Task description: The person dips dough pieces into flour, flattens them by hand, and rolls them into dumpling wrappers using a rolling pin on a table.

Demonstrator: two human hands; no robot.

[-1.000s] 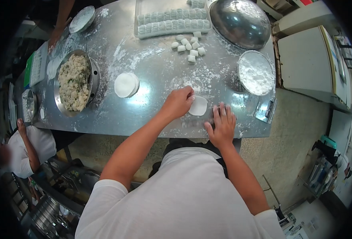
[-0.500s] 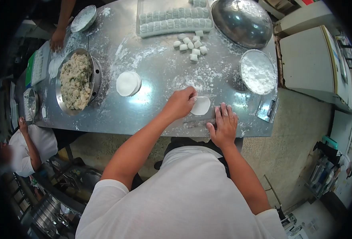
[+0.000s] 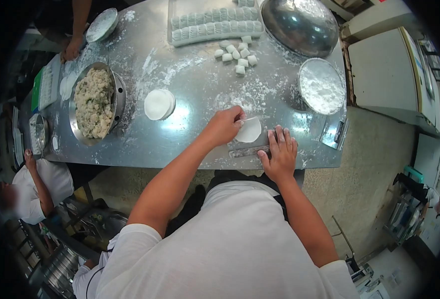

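My left hand (image 3: 223, 126) is closed in a pinch on the near-left edge of a thin round dough wrapper (image 3: 250, 130), which lies on the steel table in front of me. To the right of it, my right hand (image 3: 280, 154) rests with its fingers stretched out over the end of a short floury rolling pin (image 3: 247, 151). The pin lies just on my side of the wrapper. A stack of round dough wrappers (image 3: 158, 104) sits to the left, and several small dough pieces (image 3: 240, 54) are scattered beyond my hands.
Filling heaps in a metal bowl (image 3: 94, 107) at left. A tray (image 3: 215, 24) of pleated dumplings stands at the back, beside an upturned metal bowl (image 3: 302, 25). At right are a flour bowl (image 3: 322, 85) and a metal scraper (image 3: 333, 133). Co-workers stand at left.
The wrapper has turned a little under my left hand's pinch. The rolling pin shows more clearly under my right hand. Someone's white clothing now shows at the lower left.
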